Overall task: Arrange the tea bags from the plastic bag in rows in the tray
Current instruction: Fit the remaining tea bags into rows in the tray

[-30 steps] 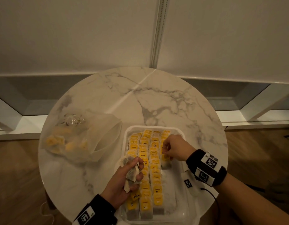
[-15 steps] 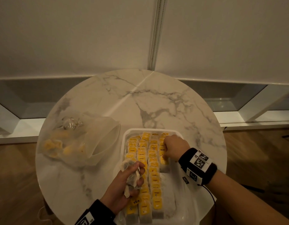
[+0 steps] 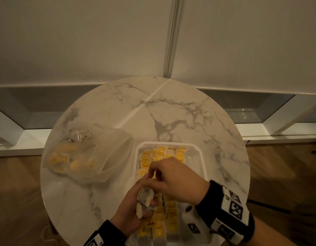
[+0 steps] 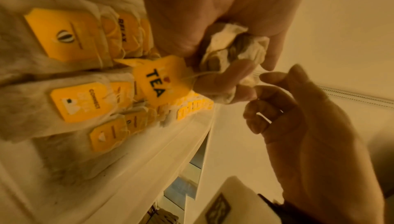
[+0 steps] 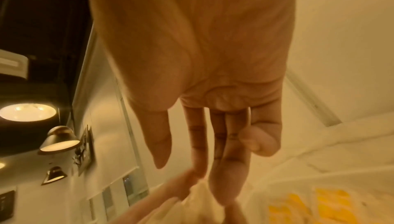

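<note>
The clear tray sits at the table's near edge and holds rows of tea bags with yellow tags. Over the tray's left side, my left hand grips a crumpled bunch of tea bags; a yellow "TEA" tag hangs from it on a string. My right hand reaches across the tray, and its fingertips touch the top of the bunch. Its thumb lies beside the index finger. The plastic bag, with more tea bags inside, lies to the left of the tray.
The round marble table has bare surface behind the tray. A strip along the tray's right side holds no bags. A wall and a low ledge stand beyond the table. Wooden floor shows on both sides.
My right hand has left the right-hand row in the tray and moved left to the bunch in my left hand. The left hand has kept its grip and shifted slightly right.
</note>
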Demonstrator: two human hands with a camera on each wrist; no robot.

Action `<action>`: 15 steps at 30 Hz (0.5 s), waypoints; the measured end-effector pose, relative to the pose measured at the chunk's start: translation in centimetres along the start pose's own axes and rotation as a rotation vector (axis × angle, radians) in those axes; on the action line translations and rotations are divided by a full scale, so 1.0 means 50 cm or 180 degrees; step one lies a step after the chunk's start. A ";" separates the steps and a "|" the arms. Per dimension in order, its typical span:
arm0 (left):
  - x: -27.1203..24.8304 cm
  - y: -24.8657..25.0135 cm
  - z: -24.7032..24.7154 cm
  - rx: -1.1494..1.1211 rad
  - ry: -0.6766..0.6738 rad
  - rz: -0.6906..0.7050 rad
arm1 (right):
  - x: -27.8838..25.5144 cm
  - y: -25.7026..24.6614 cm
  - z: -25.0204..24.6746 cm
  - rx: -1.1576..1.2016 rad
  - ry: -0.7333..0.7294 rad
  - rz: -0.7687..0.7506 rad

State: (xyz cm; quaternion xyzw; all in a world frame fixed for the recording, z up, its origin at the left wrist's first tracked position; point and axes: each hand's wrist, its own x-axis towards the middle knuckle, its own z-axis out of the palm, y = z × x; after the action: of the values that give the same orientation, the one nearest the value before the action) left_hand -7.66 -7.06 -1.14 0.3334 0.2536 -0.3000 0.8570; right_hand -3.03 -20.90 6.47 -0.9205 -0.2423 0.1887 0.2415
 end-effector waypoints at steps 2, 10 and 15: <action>-0.001 0.002 0.002 0.0027 0.0011 -0.0007 | -0.007 -0.004 0.017 0.0009 -0.0054 -0.0024; 0.001 -0.002 -0.001 -0.0163 -0.0201 -0.0164 | -0.005 0.025 0.031 0.0278 0.0134 -0.0068; 0.002 0.000 0.000 -0.0118 -0.0221 -0.0173 | -0.008 0.037 0.025 0.0712 0.0405 0.0100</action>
State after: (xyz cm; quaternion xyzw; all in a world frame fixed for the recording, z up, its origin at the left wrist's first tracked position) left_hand -7.60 -7.08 -1.20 0.2998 0.2382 -0.3298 0.8629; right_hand -3.29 -22.09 4.58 -0.9016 -0.1895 0.1595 0.3546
